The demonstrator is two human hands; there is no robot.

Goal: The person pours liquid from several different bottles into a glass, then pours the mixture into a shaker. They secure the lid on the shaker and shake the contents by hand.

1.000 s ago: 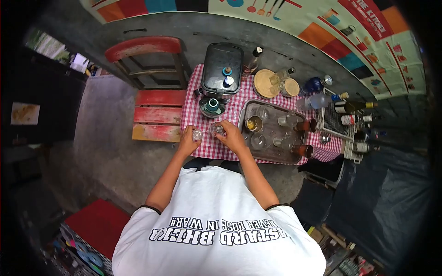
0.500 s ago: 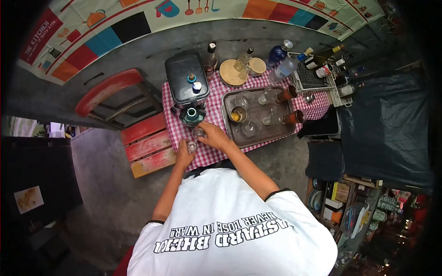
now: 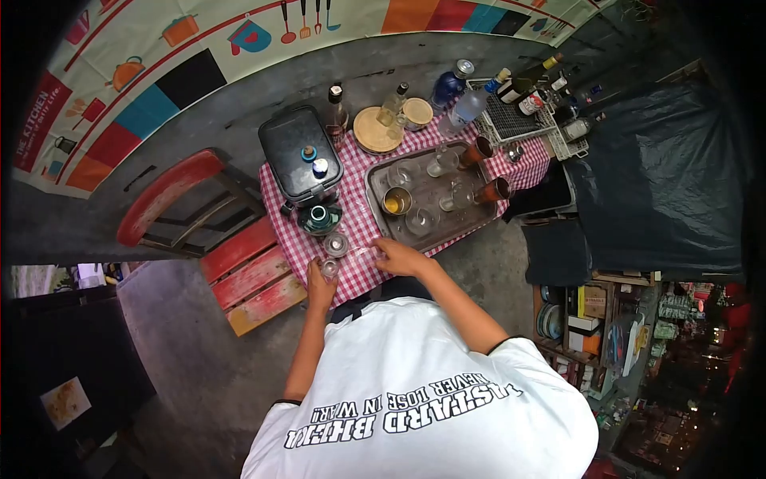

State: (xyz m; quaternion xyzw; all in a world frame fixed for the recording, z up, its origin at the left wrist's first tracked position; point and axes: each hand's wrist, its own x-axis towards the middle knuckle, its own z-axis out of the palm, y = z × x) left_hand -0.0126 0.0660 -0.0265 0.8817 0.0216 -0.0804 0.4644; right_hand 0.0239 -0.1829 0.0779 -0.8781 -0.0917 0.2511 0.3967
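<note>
My left hand (image 3: 321, 289) is closed around a small clear glass (image 3: 329, 268) near the table's front left edge. Just beyond it, a second clear glass (image 3: 336, 244) stands on the checked cloth with no hand on it. My right hand (image 3: 400, 259) is over the cloth to the right of these glasses, by the near left corner of the tray (image 3: 435, 239). Its fingers are apart and nothing shows between them. A dark green glass bottle (image 3: 319, 217) stands behind the two glasses, its open mouth facing up.
On the tray are several clear glasses, two amber tumblers (image 3: 491, 191) and a cup with something yellow (image 3: 396, 201). A black lidded box (image 3: 300, 153) stands at the back left. Behind the tray are bottles and a wire rack (image 3: 515, 120). A red chair (image 3: 254, 267) touches the left side.
My right hand has let go of the second glass and moved right, towards the tray. My left hand stays on the small glass. The whole view has shifted slightly.
</note>
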